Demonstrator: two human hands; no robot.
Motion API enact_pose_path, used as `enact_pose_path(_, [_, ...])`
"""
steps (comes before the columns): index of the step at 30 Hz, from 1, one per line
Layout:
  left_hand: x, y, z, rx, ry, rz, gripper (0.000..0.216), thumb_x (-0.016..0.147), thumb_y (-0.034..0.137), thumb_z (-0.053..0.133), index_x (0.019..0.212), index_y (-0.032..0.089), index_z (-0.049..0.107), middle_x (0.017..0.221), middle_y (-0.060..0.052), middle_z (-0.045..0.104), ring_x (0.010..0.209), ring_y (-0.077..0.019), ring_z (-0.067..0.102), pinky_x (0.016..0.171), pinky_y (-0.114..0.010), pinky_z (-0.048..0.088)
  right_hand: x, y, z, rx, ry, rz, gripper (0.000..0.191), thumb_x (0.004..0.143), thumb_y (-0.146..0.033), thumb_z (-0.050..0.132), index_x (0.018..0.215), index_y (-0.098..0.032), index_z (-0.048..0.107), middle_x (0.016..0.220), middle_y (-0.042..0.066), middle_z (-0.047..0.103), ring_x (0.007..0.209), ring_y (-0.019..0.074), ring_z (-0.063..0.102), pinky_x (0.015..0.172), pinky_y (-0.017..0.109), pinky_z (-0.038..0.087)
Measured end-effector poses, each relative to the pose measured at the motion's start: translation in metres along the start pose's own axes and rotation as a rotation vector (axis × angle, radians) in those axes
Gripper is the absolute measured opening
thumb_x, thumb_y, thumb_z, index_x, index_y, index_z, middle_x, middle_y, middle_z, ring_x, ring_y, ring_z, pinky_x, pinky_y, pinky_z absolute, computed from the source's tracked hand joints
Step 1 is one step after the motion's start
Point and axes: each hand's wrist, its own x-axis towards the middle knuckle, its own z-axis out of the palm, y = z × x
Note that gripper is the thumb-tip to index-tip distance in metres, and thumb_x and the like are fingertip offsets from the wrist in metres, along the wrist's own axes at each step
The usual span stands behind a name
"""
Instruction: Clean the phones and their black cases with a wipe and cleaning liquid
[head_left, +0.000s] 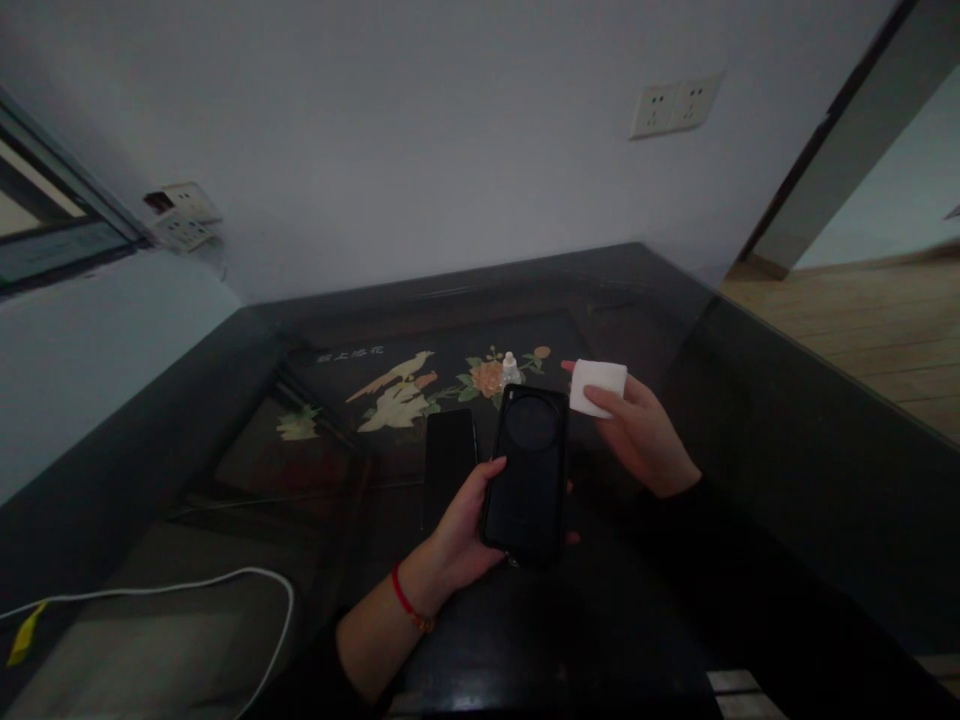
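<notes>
My left hand (469, 520) is wrapped round a black smartphone (529, 480), its back with a large round camera ring turned up toward me. The thumb lies on the near left edge and fingertips show past the right edge. In my right hand (641, 430) a small white folded wipe (598, 388) is pinched under the thumb, just right of the phone's top and apart from it. A second black phone (448, 465) lies flat on the table, partly behind my left hand. Beyond the held phone stands a small clear bottle with a white cap (510, 368).
The dark glossy table (600, 290) has a bird and flower picture (397, 405) in its top. A white cable (225, 575) with a yellow tag (27, 635) curves at the lower left. Wall sockets (675, 105) sit above the table at the right.
</notes>
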Motion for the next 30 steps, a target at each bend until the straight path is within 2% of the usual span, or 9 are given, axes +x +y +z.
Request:
enact_pose_path(2, [0.0, 0.0, 0.001, -0.002, 0.019, -0.01, 0.05, 0.091, 0.042, 0.039, 0.124, 0.009, 0.057, 0.116, -0.014, 0.067, 0.118, -0.0287, 0.056, 0.1, -0.056, 0.041, 0.001, 0.0, -0.003, -0.075, -0.003, -0.055, 0.028, 0.075, -0.033, 0.066, 0.1, -0.02, 0.063, 0.103, 0.005, 0.07, 0.094, 0.02, 0.065, 0.084, 0.035, 0.051])
enact_pose_path(5, [0.001, -0.002, 0.002, 0.01, 0.06, -0.029, 0.05, 0.092, 0.042, 0.039, 0.126, 0.011, 0.057, 0.121, -0.014, 0.065, 0.122, -0.0286, 0.053, 0.098, -0.055, 0.044, 0.0, -0.002, -0.007, -0.356, 0.003, -0.172, 0.019, 0.075, -0.034, 0.069, 0.085, -0.019, 0.064, 0.083, 0.002, 0.068, 0.075, 0.0175, 0.063, 0.071, 0.03, 0.05])
enact_pose_path(10, [0.001, -0.008, 0.002, 0.049, 0.095, -0.048, 0.045, 0.092, 0.041, 0.044, 0.123, 0.012, 0.059, 0.125, -0.015, 0.063, 0.118, -0.0291, 0.056, 0.096, -0.054, 0.044, -0.008, 0.0, -0.003, -0.768, -0.036, -0.645, 0.008, 0.084, -0.023, 0.06, 0.087, -0.02, 0.067, 0.089, 0.006, 0.069, 0.087, 0.0208, 0.064, 0.079, 0.035, 0.05])
enact_pose_path(13, [0.002, -0.013, 0.002, 0.037, 0.102, -0.065, 0.043, 0.092, 0.039, 0.045, 0.119, 0.009, 0.061, 0.117, -0.016, 0.067, 0.109, -0.028, 0.061, 0.095, -0.054, 0.044, -0.011, 0.005, 0.001, -0.886, -0.073, -0.813, 0.013, 0.087, -0.016, 0.056, 0.092, -0.019, 0.068, 0.091, 0.008, 0.069, 0.088, 0.0213, 0.063, 0.079, 0.037, 0.052])
enact_pose_path(18, [0.002, -0.015, 0.003, 0.036, 0.026, -0.081, 0.047, 0.095, 0.041, 0.037, 0.12, 0.008, 0.06, 0.119, -0.016, 0.066, 0.108, -0.0295, 0.062, 0.09, -0.051, 0.046, -0.015, 0.006, 0.004, -0.974, -0.077, -0.918, 0.017, 0.088, -0.012, 0.054, 0.097, -0.018, 0.068, 0.094, 0.009, 0.07, 0.089, 0.0213, 0.062, 0.078, 0.038, 0.053])
enact_pose_path(22, [0.002, -0.014, 0.003, 0.031, -0.026, -0.081, 0.052, 0.095, 0.049, 0.034, 0.119, 0.012, 0.06, 0.112, -0.017, 0.068, 0.105, -0.031, 0.064, 0.088, -0.05, 0.045, -0.02, 0.005, 0.007, -0.98, -0.26, -1.048, 0.017, 0.087, -0.012, 0.055, 0.099, -0.016, 0.067, 0.096, 0.009, 0.07, 0.089, 0.0212, 0.062, 0.079, 0.037, 0.054])
enact_pose_path(24, [0.003, -0.013, 0.003, 0.015, -0.016, -0.074, 0.056, 0.094, 0.054, 0.034, 0.118, 0.012, 0.061, 0.108, -0.016, 0.07, 0.101, -0.0307, 0.065, 0.087, -0.05, 0.046, -0.021, 0.005, 0.007, -0.987, -0.291, -1.071, 0.017, 0.086, -0.01, 0.056, 0.1, -0.014, 0.067, 0.097, 0.009, 0.07, 0.091, 0.0216, 0.062, 0.08, 0.038, 0.054])
enact_pose_path(28, [0.003, -0.013, 0.004, 0.001, -0.018, -0.107, 0.061, 0.092, 0.059, 0.033, 0.123, 0.012, 0.059, 0.118, -0.015, 0.066, 0.097, -0.0297, 0.066, 0.083, -0.049, 0.048, -0.016, 0.006, 0.003, -1.018, -0.144, -0.983, 0.017, 0.087, -0.01, 0.054, 0.098, -0.015, 0.067, 0.096, 0.01, 0.069, 0.089, 0.0211, 0.062, 0.079, 0.037, 0.054])
enact_pose_path(30, [0.003, -0.014, 0.004, 0.012, -0.029, -0.12, 0.063, 0.092, 0.059, 0.032, 0.124, 0.011, 0.058, 0.122, -0.015, 0.064, 0.097, -0.0291, 0.066, 0.082, -0.048, 0.049, -0.015, 0.006, 0.003, -1.019, -0.123, -0.963, 0.017, 0.088, -0.01, 0.053, 0.098, -0.015, 0.067, 0.096, 0.01, 0.069, 0.088, 0.0205, 0.062, 0.077, 0.036, 0.054])
